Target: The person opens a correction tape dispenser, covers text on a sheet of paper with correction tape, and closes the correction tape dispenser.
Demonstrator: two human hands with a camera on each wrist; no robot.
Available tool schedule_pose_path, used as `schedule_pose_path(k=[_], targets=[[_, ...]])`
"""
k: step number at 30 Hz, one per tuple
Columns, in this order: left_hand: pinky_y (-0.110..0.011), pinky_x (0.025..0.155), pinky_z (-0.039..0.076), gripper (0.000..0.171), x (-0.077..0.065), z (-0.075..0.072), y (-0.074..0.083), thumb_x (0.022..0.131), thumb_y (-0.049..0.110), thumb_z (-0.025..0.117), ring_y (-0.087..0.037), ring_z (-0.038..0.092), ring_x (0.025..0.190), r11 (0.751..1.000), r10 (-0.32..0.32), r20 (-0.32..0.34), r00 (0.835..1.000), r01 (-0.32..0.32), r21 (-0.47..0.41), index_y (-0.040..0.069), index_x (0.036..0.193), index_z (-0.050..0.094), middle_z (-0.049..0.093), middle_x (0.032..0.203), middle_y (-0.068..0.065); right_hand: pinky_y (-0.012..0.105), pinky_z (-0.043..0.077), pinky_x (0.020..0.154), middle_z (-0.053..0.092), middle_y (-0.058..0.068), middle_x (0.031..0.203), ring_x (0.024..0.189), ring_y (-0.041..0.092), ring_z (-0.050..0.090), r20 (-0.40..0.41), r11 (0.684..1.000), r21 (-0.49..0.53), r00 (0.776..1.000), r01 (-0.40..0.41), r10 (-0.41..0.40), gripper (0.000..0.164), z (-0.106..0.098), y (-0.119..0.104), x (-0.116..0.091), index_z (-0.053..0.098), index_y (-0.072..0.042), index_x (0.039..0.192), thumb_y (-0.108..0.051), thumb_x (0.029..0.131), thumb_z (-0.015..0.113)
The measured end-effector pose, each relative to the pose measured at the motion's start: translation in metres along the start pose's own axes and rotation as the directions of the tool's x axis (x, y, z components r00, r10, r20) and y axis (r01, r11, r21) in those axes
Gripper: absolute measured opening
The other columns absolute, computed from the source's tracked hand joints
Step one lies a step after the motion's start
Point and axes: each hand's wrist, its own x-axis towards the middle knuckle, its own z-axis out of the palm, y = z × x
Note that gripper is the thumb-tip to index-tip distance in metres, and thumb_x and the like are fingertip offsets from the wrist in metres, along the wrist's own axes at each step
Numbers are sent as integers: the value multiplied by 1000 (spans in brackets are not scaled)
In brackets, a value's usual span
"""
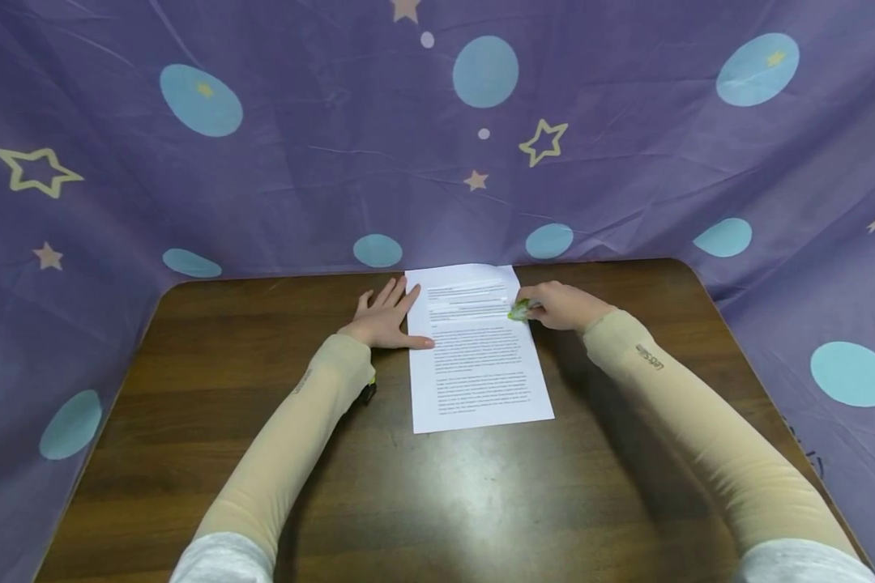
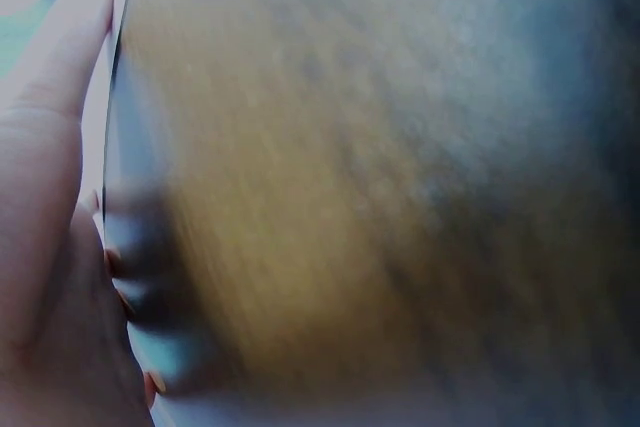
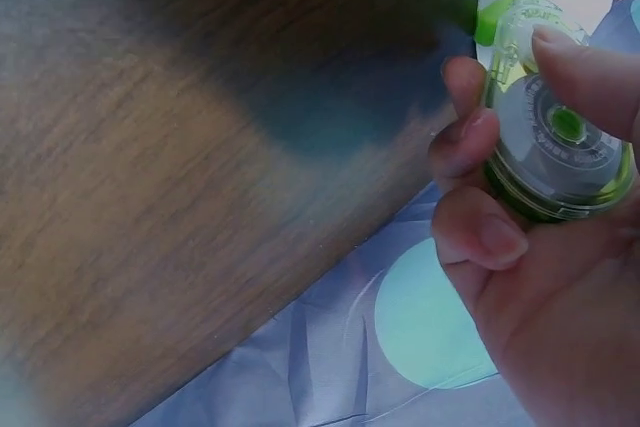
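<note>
A printed sheet of paper (image 1: 481, 389) lies on the table, its top end at the far edge. White strips run across some of the upper text lines. My left hand (image 1: 382, 320) rests with spread fingers on the sheet's left side, the thumb reaching onto the print. In my right hand (image 1: 563, 306) is a clear-and-green correction tape (image 1: 520, 310), its tip at the right end of an upper text line. From the right wrist view, thumb and curled fingers grip the correction tape (image 3: 560, 142) around its round body. The left wrist view shows the thumb side of the left hand (image 2: 45, 217).
The brown wooden table (image 1: 262, 389) has rounded far corners. Behind it and along both sides hangs a purple curtain (image 1: 299, 178) with stars and blue dots. Beige sleeves (image 1: 685, 405) cover both forearms, and a small black device (image 1: 368, 393) shows under the left wrist.
</note>
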Motion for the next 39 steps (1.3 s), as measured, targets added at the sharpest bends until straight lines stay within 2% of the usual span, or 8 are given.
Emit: schedule_pose_path(k=[10,16,20,27,34,39], targets=[[-62,122,-6,125,1,0,-2,80,87,60,-26,-16,160,1000,4,-5,1000,-4,2,26,169,-3,-15,174,-7,39,49,76,70,6,95,80,19,57,-24,1000,-18,1000,2,-2,24,4,4,1,72,-6,118,4,97,64],[-62,122,-5,125,0,2,-3,80,86,62,-26,-16,160,1000,8,5,1000,-8,3,26,169,-4,-16,174,-7,38,49,78,72,6,99,80,17,58,42,999,44,999,-1,-1,18,-3,0,4,71,-5,118,-2,100,67],[-62,122,-6,126,0,2,-4,80,86,62,-26,-17,160,1000,13,12,1000,-13,0,27,169,-5,-17,174,-7,41,49,81,71,8,108,87,20,58,85,998,66,996,-3,-3,19,-12,-8,10,70,-6,120,-8,102,66],[-62,123,-6,126,0,-1,-3,79,87,61,-25,-17,160,1000,4,9,1000,-4,13,27,169,-6,-17,174,-7,44,50,87,71,9,118,96,22,62,92,998,54,996,-17,11,24,-21,-26,27,67,-8,128,-13,105,63],[-62,123,-7,125,-1,-2,-2,81,85,62,-24,-19,160,1000,-2,21,1000,2,21,27,168,-6,-18,174,-7,42,51,89,73,9,122,94,20,64,121,999,35,992,14,-18,22,-10,-50,45,67,-12,126,-17,105,64],[-62,123,-8,125,0,-1,-2,81,85,62,-25,-19,159,1000,-5,26,1000,5,20,27,168,-6,-18,173,-7,43,52,97,73,7,122,107,21,68,137,997,41,989,58,-63,19,2,-68,60,69,-12,123,-17,105,63]])
